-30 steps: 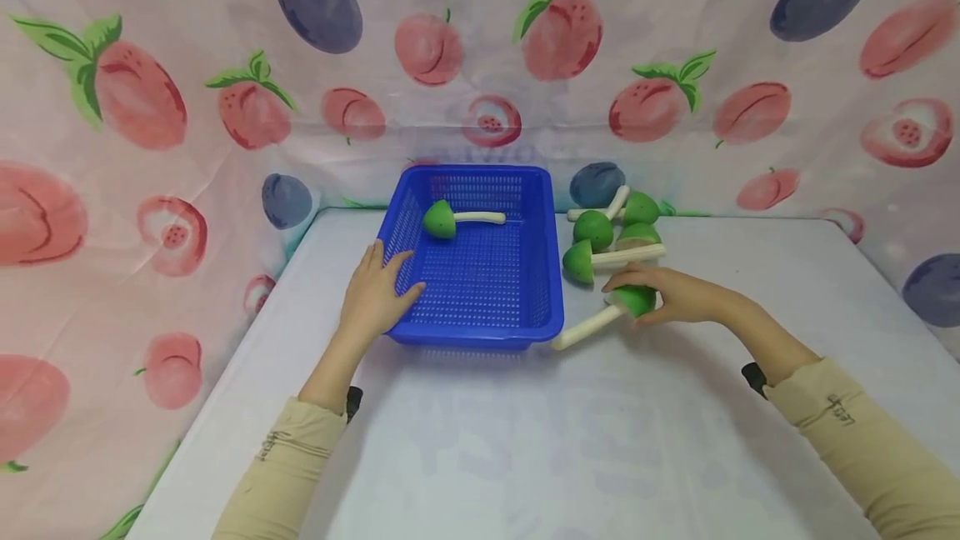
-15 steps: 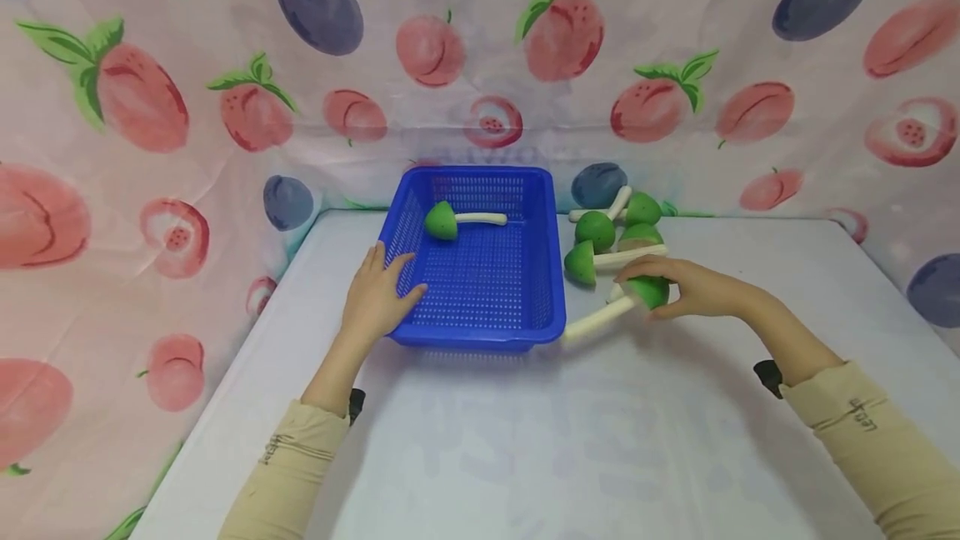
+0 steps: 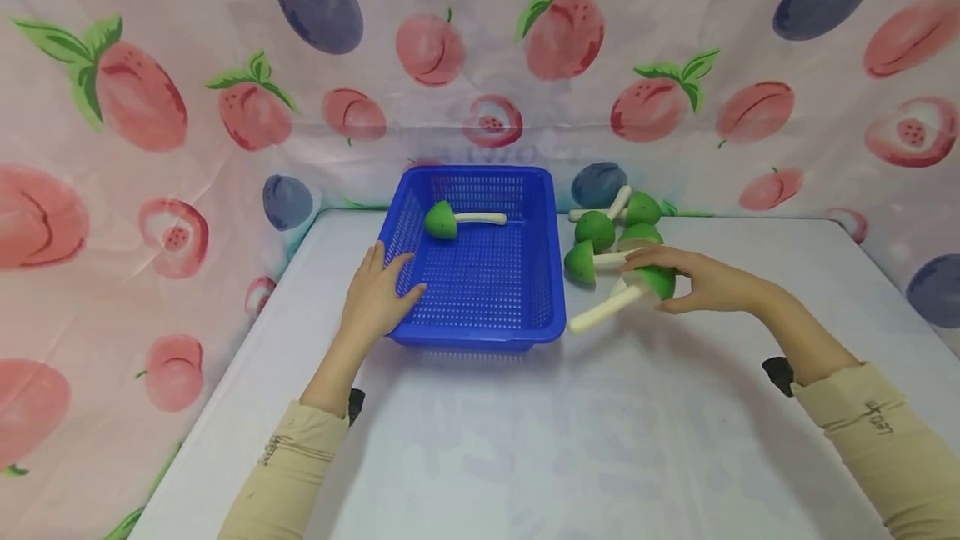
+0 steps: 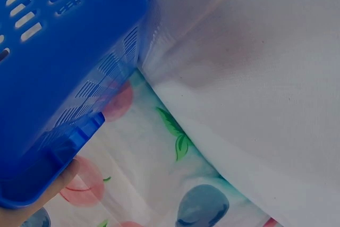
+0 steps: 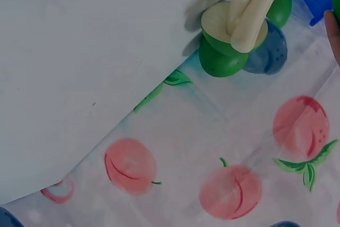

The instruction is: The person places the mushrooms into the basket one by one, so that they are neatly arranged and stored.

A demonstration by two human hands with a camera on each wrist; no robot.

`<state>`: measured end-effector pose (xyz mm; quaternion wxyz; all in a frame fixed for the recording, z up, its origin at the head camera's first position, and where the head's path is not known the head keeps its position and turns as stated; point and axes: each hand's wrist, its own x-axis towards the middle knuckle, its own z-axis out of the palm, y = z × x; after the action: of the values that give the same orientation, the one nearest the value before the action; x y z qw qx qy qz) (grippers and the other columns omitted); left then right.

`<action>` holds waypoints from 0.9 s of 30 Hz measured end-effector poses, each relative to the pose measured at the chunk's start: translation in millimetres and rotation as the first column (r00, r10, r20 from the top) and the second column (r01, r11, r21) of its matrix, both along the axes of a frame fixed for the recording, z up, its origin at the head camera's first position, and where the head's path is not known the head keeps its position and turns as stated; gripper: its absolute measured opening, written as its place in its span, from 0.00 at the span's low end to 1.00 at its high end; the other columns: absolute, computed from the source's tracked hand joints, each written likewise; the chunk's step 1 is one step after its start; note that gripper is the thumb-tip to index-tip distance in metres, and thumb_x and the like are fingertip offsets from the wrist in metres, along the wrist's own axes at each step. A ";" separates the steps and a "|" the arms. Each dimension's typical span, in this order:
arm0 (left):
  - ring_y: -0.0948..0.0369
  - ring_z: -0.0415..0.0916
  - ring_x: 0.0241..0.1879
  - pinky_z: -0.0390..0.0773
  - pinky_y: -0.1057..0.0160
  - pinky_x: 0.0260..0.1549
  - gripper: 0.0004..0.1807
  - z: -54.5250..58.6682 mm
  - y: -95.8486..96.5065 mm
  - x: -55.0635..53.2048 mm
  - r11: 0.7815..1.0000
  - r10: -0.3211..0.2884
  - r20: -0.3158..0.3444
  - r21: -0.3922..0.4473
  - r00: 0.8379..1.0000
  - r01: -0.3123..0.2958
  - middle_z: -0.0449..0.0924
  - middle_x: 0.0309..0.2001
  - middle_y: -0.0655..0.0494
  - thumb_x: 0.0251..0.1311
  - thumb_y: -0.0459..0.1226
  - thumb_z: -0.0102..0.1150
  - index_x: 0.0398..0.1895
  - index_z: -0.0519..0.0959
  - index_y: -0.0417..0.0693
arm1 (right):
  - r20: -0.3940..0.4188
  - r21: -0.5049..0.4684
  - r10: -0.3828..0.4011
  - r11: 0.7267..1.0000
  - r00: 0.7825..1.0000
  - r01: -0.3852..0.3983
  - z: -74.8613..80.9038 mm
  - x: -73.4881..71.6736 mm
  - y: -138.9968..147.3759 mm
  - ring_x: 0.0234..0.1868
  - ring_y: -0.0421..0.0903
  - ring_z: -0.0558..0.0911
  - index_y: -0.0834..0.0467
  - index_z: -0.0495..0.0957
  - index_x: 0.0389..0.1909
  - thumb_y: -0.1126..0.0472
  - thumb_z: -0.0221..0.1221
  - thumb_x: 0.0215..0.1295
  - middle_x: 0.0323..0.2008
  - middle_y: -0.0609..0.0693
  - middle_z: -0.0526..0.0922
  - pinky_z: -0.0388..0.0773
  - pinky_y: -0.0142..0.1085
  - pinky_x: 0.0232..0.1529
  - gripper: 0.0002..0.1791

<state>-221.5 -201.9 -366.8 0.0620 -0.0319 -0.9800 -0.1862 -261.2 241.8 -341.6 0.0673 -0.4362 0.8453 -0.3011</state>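
Observation:
With its fingers spread over the left rim, my left hand point(image 3: 372, 294) holds the blue plastic basket point(image 3: 480, 335); a finger point(image 4: 56, 187) shows outside the rim in the left wrist view. Inside the basket lies one toy mushroom point(image 3: 441, 222), green-capped with a pale stem. My right hand point(image 3: 708, 280) grips another toy mushroom point(image 3: 609, 309) by its cap, between thumb and fingers, stem pointing toward the basket's near right corner. In the right wrist view only a fingertip point(image 5: 333, 34) shows at the right edge.
Several more toy mushrooms point(image 3: 596, 230) lie heaped right of the basket, just behind my right hand. They sit on the white tabletop point(image 3: 525, 440). A fruit-print cloth point(image 3: 465, 32) hangs behind and to the sides.
My right hand has moved right and slightly away from me with the gripped mushroom, its stem drawing away from the basket's corner. The left hand and basket have stayed put.

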 end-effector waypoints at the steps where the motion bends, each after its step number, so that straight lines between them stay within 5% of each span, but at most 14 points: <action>1: 0.38 0.41 0.72 0.49 0.39 0.68 0.33 -0.1 -0.2 0.3 1.000 0.000 0.000 -0.001 1.000 0.000 0.46 0.71 0.28 0.62 0.49 0.54 0.67 0.65 0.44 | -0.003 -0.007 0.011 1.000 1.000 -0.011 1.0 -0.3 0.2 0.63 0.19 0.56 0.54 0.70 0.61 0.67 0.65 0.54 0.65 0.31 0.62 0.60 0.14 0.56 0.31; 4: 0.38 0.41 0.72 0.49 0.39 0.68 0.33 -0.2 -0.4 0.7 1.000 0.002 -0.001 -0.001 1.000 -0.002 0.46 0.71 0.28 0.62 0.49 0.54 0.66 0.65 0.44 | -0.020 -0.021 0.041 0.999 0.999 -0.041 3.6 -2.5 0.6 0.65 0.21 0.56 0.55 0.70 0.61 0.70 0.64 0.54 0.66 0.27 0.59 0.59 0.15 0.58 0.31; 12: 0.38 0.41 0.72 0.49 0.39 0.68 0.33 -1.8 -1.0 -0.2 1.000 0.003 0.004 -0.001 1.000 -0.003 0.45 0.71 0.28 0.62 0.49 0.54 0.67 0.65 0.44 | -0.050 -0.024 0.006 1.000 0.999 -0.007 9.9 -4.8 -8.0 0.62 0.24 0.61 0.58 0.69 0.61 0.71 0.62 0.54 0.62 0.47 0.70 0.60 0.16 0.58 0.31; 21: 0.38 0.41 0.73 0.49 0.39 0.68 0.33 -2.5 -0.5 0.6 1.000 0.006 0.003 0.003 1.000 -0.006 0.45 0.71 0.29 0.62 0.50 0.54 0.67 0.65 0.44 | -0.062 -0.037 0.026 0.999 0.998 -0.029 15.3 -13.8 -26.1 0.62 0.26 0.61 0.57 0.70 0.61 0.72 0.60 0.54 0.61 0.47 0.72 0.60 0.19 0.59 0.30; 27: 0.38 0.41 0.73 0.49 0.39 0.68 0.33 -1.4 -0.8 2.2 1.000 0.004 0.002 -0.002 1.000 -0.004 0.45 0.71 0.29 0.62 0.50 0.54 0.67 0.65 0.45 | 0.002 -0.044 -0.012 0.999 1.000 0.012 17.9 -16.9 -41.1 0.59 0.33 0.65 0.59 0.69 0.61 0.68 0.61 0.57 0.61 0.54 0.71 0.68 0.39 0.61 0.29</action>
<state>-219.4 -202.8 -368.2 0.0612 -0.0296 -0.9803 -0.1854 -278.1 200.7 -323.7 0.0564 -0.4324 0.8410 -0.3204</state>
